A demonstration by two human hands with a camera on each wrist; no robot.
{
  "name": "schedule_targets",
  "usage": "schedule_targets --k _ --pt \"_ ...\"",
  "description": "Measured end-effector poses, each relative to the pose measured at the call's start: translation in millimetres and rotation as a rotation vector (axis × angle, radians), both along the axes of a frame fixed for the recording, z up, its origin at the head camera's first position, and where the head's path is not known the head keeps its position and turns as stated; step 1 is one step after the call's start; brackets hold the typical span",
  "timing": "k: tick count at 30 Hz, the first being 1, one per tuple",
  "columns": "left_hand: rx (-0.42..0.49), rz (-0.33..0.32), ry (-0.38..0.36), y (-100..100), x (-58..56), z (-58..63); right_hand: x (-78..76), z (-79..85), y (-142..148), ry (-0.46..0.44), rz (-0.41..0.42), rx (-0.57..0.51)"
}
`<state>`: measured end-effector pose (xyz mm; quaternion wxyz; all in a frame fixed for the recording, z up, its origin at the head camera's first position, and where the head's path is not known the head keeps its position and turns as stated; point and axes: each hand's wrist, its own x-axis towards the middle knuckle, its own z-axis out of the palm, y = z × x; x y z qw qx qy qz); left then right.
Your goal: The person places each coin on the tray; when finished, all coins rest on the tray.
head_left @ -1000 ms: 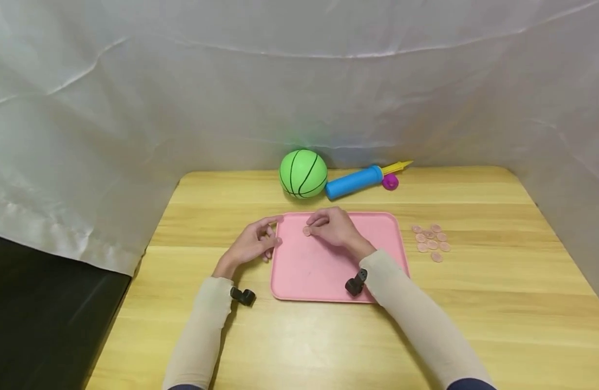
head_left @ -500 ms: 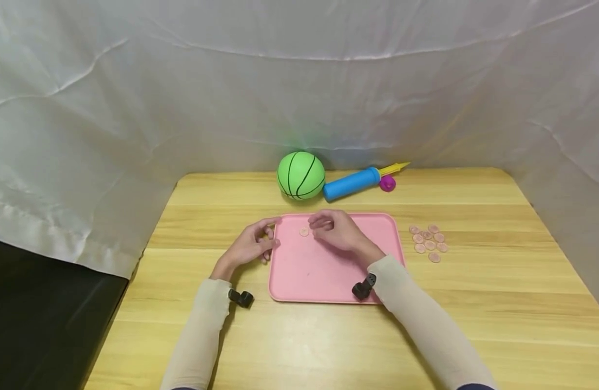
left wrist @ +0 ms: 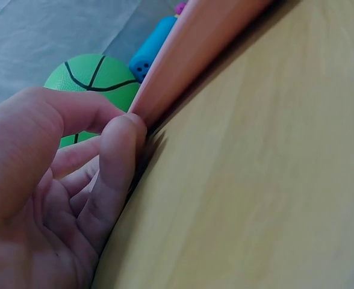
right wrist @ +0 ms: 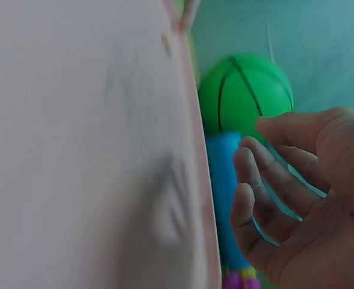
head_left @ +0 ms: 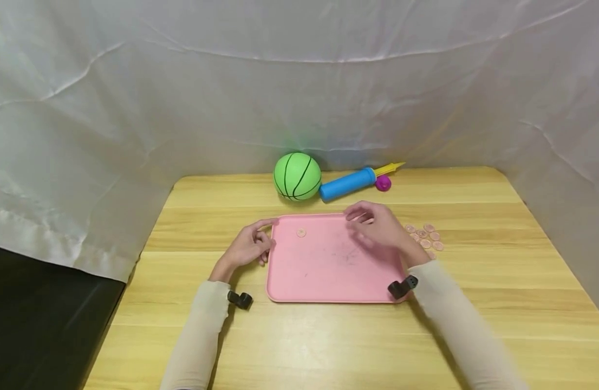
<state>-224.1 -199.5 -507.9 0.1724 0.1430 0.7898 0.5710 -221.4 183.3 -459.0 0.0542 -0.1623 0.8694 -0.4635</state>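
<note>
A coin-like pinkish disc (head_left: 301,233) lies flat on the pink tray (head_left: 324,276), near its far left corner. My left hand (head_left: 246,246) rests its index fingertip and thumb against the tray's left rim, the two tips apart along it; the other fingers curl loosely. In the left wrist view, that hand (left wrist: 62,162) meets the raised tray edge (left wrist: 177,66). Above the right part of the tray hovers my right hand (head_left: 377,225), fingers loosely bent and holding nothing. The right wrist view shows this hand (right wrist: 303,192) with thumb and fingers spread apart.
Several similar discs (head_left: 436,236) lie right of the tray on the wooden table (head_left: 299,346), partly hidden behind my right hand. Behind the tray sit a green ball (head_left: 297,176), a blue hand pump (head_left: 348,184) with a yellow nozzle, and a purple piece (head_left: 383,183). A grey curtain hangs behind.
My right hand let go of the disc on the tray, then moved right across the tray toward the loose discs. The left hand stayed at the left rim.
</note>
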Motion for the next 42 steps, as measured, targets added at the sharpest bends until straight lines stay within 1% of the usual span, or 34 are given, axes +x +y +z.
schedule_targets --k 3,7,9,13,18,25,27,30,34,36,42 --pt "-0.002 0.011 -0.003 0.6 0.0 -0.9 -1.0 2.7 25.9 0.02 -0.036 0.023" --pt "-0.001 0.012 -0.016 0.5 0.3 -0.9 1.1 5.9 57.2 0.001 -0.117 0.082" --pt "-0.001 0.01 -0.015 0.3 0.2 -0.5 2.4 6.9 69.2 -0.003 -0.143 0.114" --pt "0.004 0.005 -0.009 -0.6 -0.1 0.5 4.4 7.7 85.1 -0.025 -0.166 0.146" --pt "0.008 -0.003 -0.01 -1.5 -0.4 0.1 5.5 5.4 99.0 -0.035 -0.167 0.176" --pt "0.01 -0.008 -0.008 -0.8 -0.3 0.6 6.2 4.3 118.8 0.0 -0.192 0.257" --pt "0.01 -0.005 -0.006 -1.2 -0.1 0.7 4.5 3.6 123.9 -0.002 -0.182 0.272" --pt "0.01 -0.002 -0.002 -1.1 -0.2 1.7 2.4 3.2 129.6 -0.032 -0.156 0.288" --pt "0.004 0.001 -0.003 -1.6 -0.1 2.0 0.2 1.9 133.3 -0.095 -0.127 0.3" --pt "-0.001 0.004 -0.007 -1.9 0.0 1.4 -0.6 -0.2 133.6 -0.109 -0.12 0.308" --pt "-0.012 -0.005 -0.003 -1.9 1.7 -0.3 -0.1 -8.5 131.4 -0.085 -0.123 0.327"
